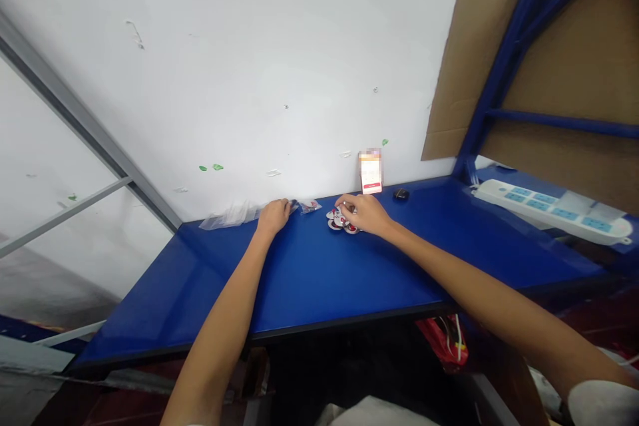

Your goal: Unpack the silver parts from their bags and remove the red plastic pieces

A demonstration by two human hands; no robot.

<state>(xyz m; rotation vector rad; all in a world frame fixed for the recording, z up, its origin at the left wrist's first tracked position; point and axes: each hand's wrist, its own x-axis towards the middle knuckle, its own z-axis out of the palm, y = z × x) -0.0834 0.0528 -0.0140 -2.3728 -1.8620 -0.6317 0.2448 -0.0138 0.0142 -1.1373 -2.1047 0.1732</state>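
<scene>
The white wall [279, 46] rises straight behind the far edge of my blue table [309, 279], and both my forearms [227, 319] reach across from the near edge. A white power strip [549, 210] lies off by the right end.

My right hand [368, 213] is over the pile [335, 221], a heap of round, glossy discs near the middle of the far edge. Its thumb and forefinger are drawn close together at the top of the heap, but whether they pinch one of the discs I cannot tell. My left hand [273, 217] is further toward the far left corner, fingers curled, beside the clear bags [229, 215] that lie along the far edge there. A small dark piece [294, 204] shows at its fingertips; whether it is gripped or merely touched, I cannot tell.

The phone [370, 176] leans against the wall at the far edge, behind my right hand.

The relation that counts, as I judge it, runs side to side: the pile is right under my right hand and well to the right of my left, so the right is plainly nearer. The heap is roundish, with no clear long axis. The small packet [310, 207] lies between, nearer the left fingertips, its length roughly along the far edge. Smallest, a black thing [401, 194] sits right of the phone.
</scene>
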